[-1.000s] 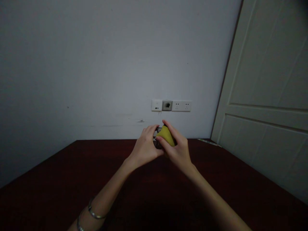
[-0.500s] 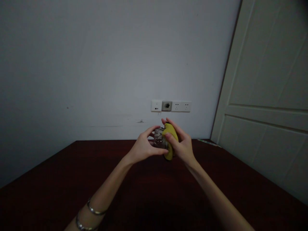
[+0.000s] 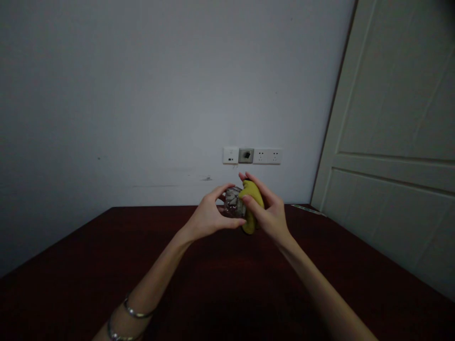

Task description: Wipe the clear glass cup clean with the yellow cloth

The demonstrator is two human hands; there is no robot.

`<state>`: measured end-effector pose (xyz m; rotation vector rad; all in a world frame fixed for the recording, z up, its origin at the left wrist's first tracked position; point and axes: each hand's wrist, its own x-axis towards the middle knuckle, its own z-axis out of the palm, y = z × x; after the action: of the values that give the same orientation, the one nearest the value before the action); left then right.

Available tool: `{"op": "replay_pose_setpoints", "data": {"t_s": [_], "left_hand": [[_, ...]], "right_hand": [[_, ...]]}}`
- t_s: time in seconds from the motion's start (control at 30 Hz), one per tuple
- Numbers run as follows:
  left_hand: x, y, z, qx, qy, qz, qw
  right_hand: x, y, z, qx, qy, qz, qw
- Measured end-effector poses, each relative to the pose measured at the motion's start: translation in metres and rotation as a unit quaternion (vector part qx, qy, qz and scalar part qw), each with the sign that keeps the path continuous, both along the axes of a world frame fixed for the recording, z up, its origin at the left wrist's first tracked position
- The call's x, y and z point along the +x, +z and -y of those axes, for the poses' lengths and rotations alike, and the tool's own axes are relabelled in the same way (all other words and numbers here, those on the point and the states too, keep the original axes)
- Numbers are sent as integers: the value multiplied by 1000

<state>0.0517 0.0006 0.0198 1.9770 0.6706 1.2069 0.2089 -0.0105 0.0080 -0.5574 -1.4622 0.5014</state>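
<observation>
"Glassy object [image 3: 233, 202]: where do you have it?"

"From my screen's centre, left to right: two bracelets [image 3: 137, 314] at seven o'clock, then the left hand [image 3: 209, 214], also at seven, its thumb and fingers curved around the object, which sits at six."

"And the right hand [image 3: 272, 213]?"

"I see the yellow cloth [image 3: 253, 193] first, at five, against the object; the hand grips it from four o'clock."

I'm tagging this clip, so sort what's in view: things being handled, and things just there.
Being handled:
clear object, held in the left hand
yellow cloth, held in the right hand

Just there:
wall sockets
thin strip at the far edge of the table
silver bracelets
panelled door
</observation>
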Motion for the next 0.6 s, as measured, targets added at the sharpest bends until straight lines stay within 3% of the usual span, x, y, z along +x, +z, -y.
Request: {"op": "replay_pose_setpoints", "data": {"t_s": [0.1,0.23,0.47,0.6], "left_hand": [[-1,0,-1,10,24,-15,1000],[-2,0,-2,19,44,-33,998],[0,-1,-6,4,14,-9,1000],[-1,1,-3,-6,6,-4,1000]], "right_hand": [[0,3,7,12,-8,44,999],[6,5,1,-28,-23,13,999],[14,11,12,29,32,144,989],[9,12,14,7,10,108,994]]}}
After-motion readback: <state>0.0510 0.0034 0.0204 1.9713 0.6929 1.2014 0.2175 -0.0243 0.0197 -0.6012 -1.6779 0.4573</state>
